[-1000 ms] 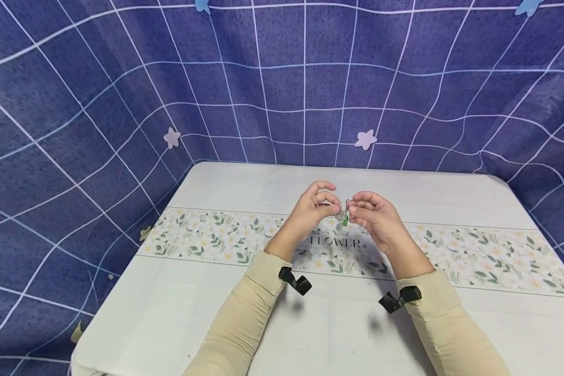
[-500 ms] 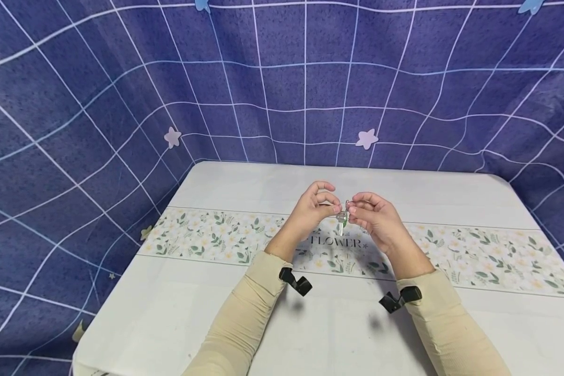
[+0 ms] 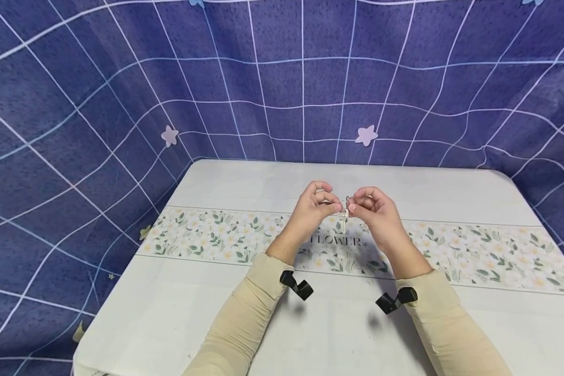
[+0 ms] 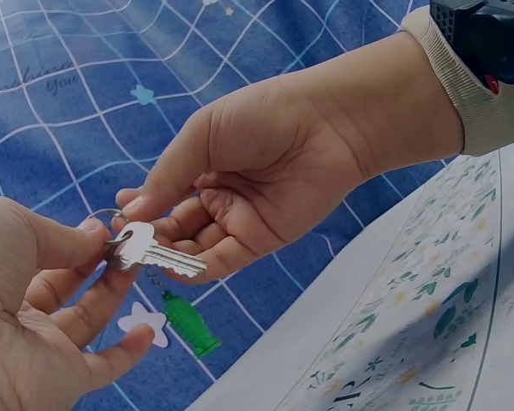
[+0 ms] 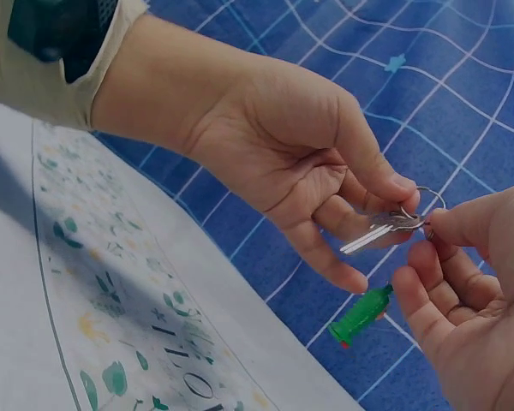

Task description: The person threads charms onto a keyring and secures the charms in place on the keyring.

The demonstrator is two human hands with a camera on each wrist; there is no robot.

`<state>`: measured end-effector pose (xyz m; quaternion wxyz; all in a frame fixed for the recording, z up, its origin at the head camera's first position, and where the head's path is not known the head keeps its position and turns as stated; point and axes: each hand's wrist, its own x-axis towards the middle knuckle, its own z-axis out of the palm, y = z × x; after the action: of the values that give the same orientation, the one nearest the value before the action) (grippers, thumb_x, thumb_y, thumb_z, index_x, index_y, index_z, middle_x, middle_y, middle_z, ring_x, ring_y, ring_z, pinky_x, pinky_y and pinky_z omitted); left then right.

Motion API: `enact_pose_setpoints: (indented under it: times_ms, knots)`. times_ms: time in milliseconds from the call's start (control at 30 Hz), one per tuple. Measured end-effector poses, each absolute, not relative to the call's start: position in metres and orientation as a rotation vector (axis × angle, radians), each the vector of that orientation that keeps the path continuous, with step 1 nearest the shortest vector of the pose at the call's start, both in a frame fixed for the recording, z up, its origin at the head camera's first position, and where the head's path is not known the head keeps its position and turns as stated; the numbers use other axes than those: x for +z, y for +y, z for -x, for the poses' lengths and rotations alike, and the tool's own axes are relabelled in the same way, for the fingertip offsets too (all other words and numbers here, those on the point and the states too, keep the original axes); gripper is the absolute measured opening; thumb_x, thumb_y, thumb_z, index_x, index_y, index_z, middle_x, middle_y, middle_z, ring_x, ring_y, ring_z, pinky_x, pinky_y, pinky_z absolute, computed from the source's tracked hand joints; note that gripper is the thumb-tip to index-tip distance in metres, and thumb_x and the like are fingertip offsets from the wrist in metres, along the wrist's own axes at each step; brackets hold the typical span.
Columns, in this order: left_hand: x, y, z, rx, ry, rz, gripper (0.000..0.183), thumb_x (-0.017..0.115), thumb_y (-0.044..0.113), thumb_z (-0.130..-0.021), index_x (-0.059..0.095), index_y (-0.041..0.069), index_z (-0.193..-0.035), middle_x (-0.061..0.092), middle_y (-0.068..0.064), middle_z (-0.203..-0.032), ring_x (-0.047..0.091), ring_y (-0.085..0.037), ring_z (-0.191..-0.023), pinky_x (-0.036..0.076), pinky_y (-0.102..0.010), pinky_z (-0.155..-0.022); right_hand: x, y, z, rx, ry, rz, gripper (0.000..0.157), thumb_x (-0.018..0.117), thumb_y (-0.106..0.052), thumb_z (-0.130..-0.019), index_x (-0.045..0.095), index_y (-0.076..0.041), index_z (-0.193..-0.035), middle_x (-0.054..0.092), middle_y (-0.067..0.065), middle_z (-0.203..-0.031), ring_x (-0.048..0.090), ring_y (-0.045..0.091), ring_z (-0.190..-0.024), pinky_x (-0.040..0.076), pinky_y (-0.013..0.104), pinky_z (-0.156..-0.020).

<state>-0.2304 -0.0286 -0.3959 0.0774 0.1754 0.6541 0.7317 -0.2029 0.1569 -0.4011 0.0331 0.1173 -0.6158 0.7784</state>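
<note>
Key [image 4: 158, 253] seems threaded on the ring [image 5: 433, 189], held above the table [image 3: 169, 297]; from here I see left hand [image 3: 312, 206] and right hand [image 3: 379, 215] each pinching at the ring, green charm [image 4: 188, 321] dangling. I'd judge they're working key around ring; next calls for steady thumbs.

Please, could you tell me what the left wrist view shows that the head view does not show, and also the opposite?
Only the left wrist view lets one make out the green charm hanging by a small chain, and the dark lettering on the curtain.

Only the head view shows the left sleeve and the black device at its cuff.

Both show the left hand and right hand pinching at the key ring, the key, the curtain and the flowered band.
</note>
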Motion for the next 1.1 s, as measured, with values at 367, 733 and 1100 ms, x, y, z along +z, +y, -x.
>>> enact_pose_setpoints:
  times_ms: [367,733,1100]
  knots:
    - [-0.398,-0.020,0.230,2.255,1.971,-0.428,0.039,0.066,-0.010,-0.091,0.044,0.008,-0.118,0.068,-0.009,-0.089,0.064,-0.015,-0.077,0.054,-0.042,-0.088,-0.400,0.153,0.203,2.229,-1.952,-0.257,0.017,0.063,0.011,-0.092,0.055,0.006,-0.105,0.070,-0.005,-0.087,0.066,0.012,-0.084,0.057,0.023,-0.078]
    - [-0.400,-0.016,0.228,2.270,2.018,-0.342,0.037,0.069,-0.007,-0.090,0.045,0.006,-0.115,0.071,-0.006,-0.085,0.065,-0.014,-0.077,0.052,-0.027,-0.078,-0.405,0.149,0.203,2.011,-2.009,-0.241,0.019,0.067,0.006,-0.092,0.052,0.010,-0.104,0.071,-0.007,-0.089,0.066,0.011,-0.083,0.054,0.021,-0.076]
    - [-0.400,-0.017,0.229,2.270,2.021,-0.263,0.036,0.070,-0.003,-0.091,0.047,0.005,-0.118,0.070,0.002,-0.082,0.063,-0.015,-0.079,0.048,-0.028,-0.081,-0.411,0.143,0.203,1.934,-1.937,-0.264,0.020,0.069,0.007,-0.091,0.049,0.011,-0.095,0.073,0.008,-0.093,0.068,0.017,-0.086,0.055,0.022,-0.078]
